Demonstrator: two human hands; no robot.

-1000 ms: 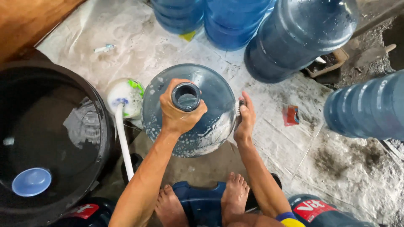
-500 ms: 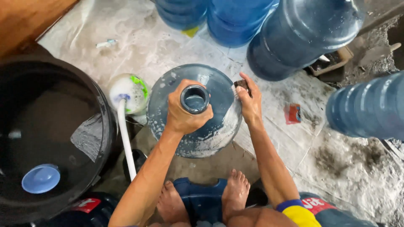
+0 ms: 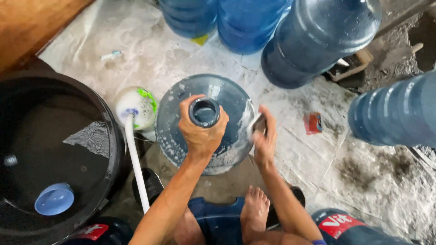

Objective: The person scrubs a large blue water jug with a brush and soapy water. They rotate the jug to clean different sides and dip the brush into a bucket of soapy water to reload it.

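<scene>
One upright blue plastic water jug [image 3: 181,131] (soap-streaked) stands mid-frame; left hand [image 3: 200,131] wraps its neck, right hand [image 3: 264,136] presses a small scrubber [image 3: 257,123] to its side. Beyond, along the top and right edges, four more big blue jugs [image 3: 313,41].

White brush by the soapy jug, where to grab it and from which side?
Probably the long white handle, the only slim, bare part. The brush head sits foamy in a small bowl, wedged between the black tub and the jug. Come from above at mid-handle, fingers across its length; the near end seems more open.
</scene>
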